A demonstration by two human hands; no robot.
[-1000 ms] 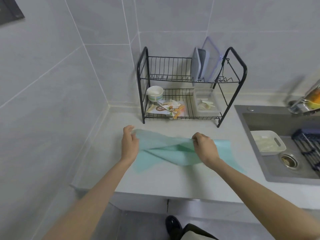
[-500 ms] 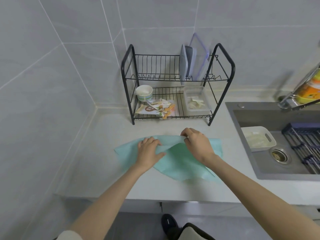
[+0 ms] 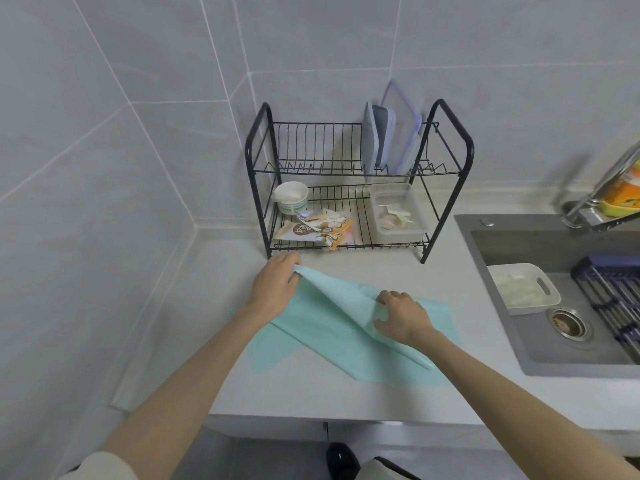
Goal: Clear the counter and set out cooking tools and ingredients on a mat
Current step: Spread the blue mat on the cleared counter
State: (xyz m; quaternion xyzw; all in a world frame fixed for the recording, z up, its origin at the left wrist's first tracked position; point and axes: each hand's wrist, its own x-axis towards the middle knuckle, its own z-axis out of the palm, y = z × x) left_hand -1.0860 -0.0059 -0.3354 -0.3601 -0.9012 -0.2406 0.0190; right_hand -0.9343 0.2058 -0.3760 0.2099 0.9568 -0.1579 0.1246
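My left hand (image 3: 273, 285) pinches a lifted corner of the teal mat (image 3: 346, 355) just before the black rack (image 3: 465, 157). My right hand (image 3: 401, 317) curls its fingers round a fold mid-mat, the rest lying on the counter (image 3: 346, 400). Writing on the rack's printed packet (image 3: 311, 232) is too blurred to read.

The mat (image 3: 329, 341) is coloured a plain light blue-green, and the table (image 3: 346, 396) is pale grey. The rack (image 3: 470, 150) is painted black, the cup (image 3: 292, 199) is white with a green stripe, and the sink (image 3: 571, 355) is dark grey.
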